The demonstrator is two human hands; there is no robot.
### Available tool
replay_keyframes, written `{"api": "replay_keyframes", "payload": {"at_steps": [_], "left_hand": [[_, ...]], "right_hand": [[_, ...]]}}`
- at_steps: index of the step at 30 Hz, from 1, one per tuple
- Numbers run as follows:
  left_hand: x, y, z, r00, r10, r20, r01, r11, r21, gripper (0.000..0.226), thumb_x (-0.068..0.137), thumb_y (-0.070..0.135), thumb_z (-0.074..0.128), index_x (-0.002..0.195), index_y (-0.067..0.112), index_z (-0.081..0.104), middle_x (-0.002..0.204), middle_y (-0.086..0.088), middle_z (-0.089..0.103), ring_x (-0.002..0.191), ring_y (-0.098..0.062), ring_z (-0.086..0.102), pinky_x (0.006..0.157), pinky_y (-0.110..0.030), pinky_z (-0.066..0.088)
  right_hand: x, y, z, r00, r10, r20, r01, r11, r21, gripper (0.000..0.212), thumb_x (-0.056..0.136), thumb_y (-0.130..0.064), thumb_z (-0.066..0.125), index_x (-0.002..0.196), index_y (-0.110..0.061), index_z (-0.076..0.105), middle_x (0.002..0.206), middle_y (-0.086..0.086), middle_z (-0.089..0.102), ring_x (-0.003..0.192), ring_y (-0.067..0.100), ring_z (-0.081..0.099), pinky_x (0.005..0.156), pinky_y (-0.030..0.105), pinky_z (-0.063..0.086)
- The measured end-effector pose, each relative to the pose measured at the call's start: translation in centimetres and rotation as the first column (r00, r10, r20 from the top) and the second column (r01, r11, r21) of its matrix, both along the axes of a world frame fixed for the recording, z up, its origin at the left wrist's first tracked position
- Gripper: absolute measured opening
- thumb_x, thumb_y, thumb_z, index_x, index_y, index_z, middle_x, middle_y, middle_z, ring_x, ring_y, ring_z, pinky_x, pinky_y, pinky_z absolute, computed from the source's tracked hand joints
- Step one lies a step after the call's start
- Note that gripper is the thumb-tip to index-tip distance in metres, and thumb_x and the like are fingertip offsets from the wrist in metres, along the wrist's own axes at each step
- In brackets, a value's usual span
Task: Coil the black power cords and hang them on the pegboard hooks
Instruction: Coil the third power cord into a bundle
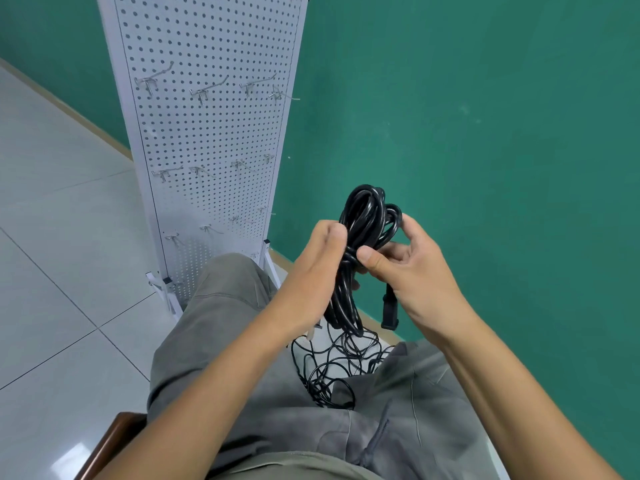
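A coiled black power cord (365,220) is held upright between both hands in front of my lap. My left hand (311,268) grips the bundle's left side at its middle. My right hand (412,268) pinches the bundle from the right, thumb across the strands. The cord's black plug (388,308) hangs below my right hand. More black cords (332,362) lie tangled on the floor between my knees. The white pegboard (207,140) stands ahead on the left, with several bare metal hooks (204,90) in three rows.
The pegboard stands on white feet (162,289) against a green wall (485,133). Pale floor tiles (62,237) spread to the left. I sit on a brown wooden seat (107,441), my grey trouser legs (221,327) below the hands.
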State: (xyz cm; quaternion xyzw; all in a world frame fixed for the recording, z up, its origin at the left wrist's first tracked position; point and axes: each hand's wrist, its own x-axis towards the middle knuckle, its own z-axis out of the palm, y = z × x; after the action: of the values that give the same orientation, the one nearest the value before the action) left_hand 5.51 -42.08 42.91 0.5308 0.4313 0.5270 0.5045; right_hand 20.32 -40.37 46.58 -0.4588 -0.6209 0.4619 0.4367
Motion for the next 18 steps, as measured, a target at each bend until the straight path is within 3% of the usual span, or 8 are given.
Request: {"api": "replay_keyframes", "payload": {"at_steps": [2, 4, 7, 9, 11, 14, 16, 18], "left_hand": [[0.4, -0.2, -0.2, 0.997, -0.031, -0.076, 0.032, 0.999, 0.007, 0.058, 0.089, 0.068, 0.040, 0.131, 0.029, 0.047, 0.115, 0.013, 0.067, 0.102, 0.007, 0.064, 0.086, -0.014, 0.047], [0.8, -0.2, -0.4, 0.995, -0.011, -0.102, 0.012, 1.000, 0.007, 0.065, 0.079, 0.069, 0.050, 0.131, 0.032, 0.045, 0.118, 0.016, 0.065, 0.103, 0.014, 0.060, 0.084, -0.007, 0.044], [0.7, 0.0, -0.4, 0.996, 0.029, -0.087, -0.029, 1.000, -0.007, 0.062, 0.077, 0.065, 0.060, 0.125, 0.026, 0.053, 0.108, 0.009, 0.071, 0.094, 0.010, 0.064, 0.080, -0.008, 0.046], [0.3, 0.2, -0.6, 0.999, 0.014, 0.040, -0.012, 0.998, -0.063, 0.052, 0.084, 0.051, 0.068, 0.124, 0.019, 0.060, 0.106, 0.000, 0.075, 0.090, -0.002, 0.071, 0.079, -0.019, 0.054], [-0.1, 0.4, -0.8, 0.979, -0.041, 0.198, 0.068, 0.989, -0.132, 0.045, 0.087, 0.036, 0.073, 0.124, 0.012, 0.063, 0.100, -0.008, 0.073, 0.081, -0.013, 0.073, 0.072, -0.027, 0.058], [-0.3, 0.3, -0.6, 0.930, -0.089, 0.357, 0.169, 0.966, -0.197, 0.052, 0.079, 0.036, 0.075, 0.122, 0.008, 0.065, 0.095, -0.008, 0.073, 0.076, -0.025, 0.071, 0.070, -0.035, 0.060], [-0.3, 0.3, -0.4, 0.873, -0.103, 0.477, 0.237, 0.944, -0.230, 0.054, 0.082, 0.032, 0.073, 0.127, 0.004, 0.063, 0.103, -0.009, 0.073, 0.077, -0.028, 0.069, 0.069, -0.037, 0.062], [-0.6, 0.3, -0.2, 0.821, -0.127, 0.557, 0.300, 0.926, -0.231, 0.053, 0.089, 0.029, 0.075, 0.131, -0.001, 0.060, 0.108, -0.016, 0.070, 0.079, -0.028, 0.068, 0.067, -0.036, 0.062]], "right_hand": [[-0.2, 0.1, 0.0, 0.998, -0.054, 0.044, 0.054, 0.999, 0.002, 0.049, 0.090, -0.003, 0.074, 0.134, -0.012, 0.053, 0.099, 0.016, 0.077, 0.078, 0.015, 0.071, 0.075, 0.024, 0.056], [-0.3, -0.2, -0.1, 0.996, -0.064, 0.064, 0.067, 0.997, -0.042, 0.047, 0.093, -0.004, 0.070, 0.135, -0.015, 0.051, 0.101, 0.014, 0.077, 0.086, 0.025, 0.074, 0.083, 0.032, 0.060], [0.2, -0.5, 0.2, 0.997, -0.019, 0.072, 0.029, 0.990, -0.138, 0.047, 0.100, -0.007, 0.062, 0.142, -0.017, 0.045, 0.095, 0.008, 0.077, 0.074, 0.011, 0.069, 0.070, 0.016, 0.053], [0.8, -0.7, 0.8, 0.992, 0.049, 0.113, -0.030, 0.987, -0.161, 0.047, 0.105, -0.011, 0.054, 0.150, -0.017, 0.040, 0.097, 0.007, 0.077, 0.082, 0.014, 0.066, 0.070, 0.018, 0.047], [1.4, -1.2, 1.5, 0.987, 0.101, 0.123, -0.079, 0.982, -0.174, 0.043, 0.108, -0.008, 0.045, 0.149, -0.019, 0.041, 0.109, 0.008, 0.077, 0.094, 0.020, 0.070, 0.075, 0.020, 0.051], [2.1, -2.4, 2.7, 0.975, 0.147, 0.168, -0.119, 0.979, -0.166, 0.042, 0.108, -0.002, 0.040, 0.144, -0.024, 0.041, 0.114, 0.002, 0.077, 0.098, 0.015, 0.075, 0.092, 0.023, 0.056], [2.8, -3.0, 3.4, 0.954, 0.165, 0.249, -0.147, 0.985, -0.091, 0.042, 0.106, 0.002, 0.043, 0.142, -0.018, 0.050, 0.112, 0.001, 0.077, 0.101, 0.016, 0.075, 0.101, 0.031, 0.053], [3.4, -3.6, 3.8, 0.910, 0.175, 0.376, -0.206, 0.978, 0.044, 0.039, 0.101, 0.004, 0.053, 0.132, -0.018, 0.064, 0.109, -0.002, 0.078, 0.104, 0.013, 0.074, 0.100, 0.034, 0.055]]}}
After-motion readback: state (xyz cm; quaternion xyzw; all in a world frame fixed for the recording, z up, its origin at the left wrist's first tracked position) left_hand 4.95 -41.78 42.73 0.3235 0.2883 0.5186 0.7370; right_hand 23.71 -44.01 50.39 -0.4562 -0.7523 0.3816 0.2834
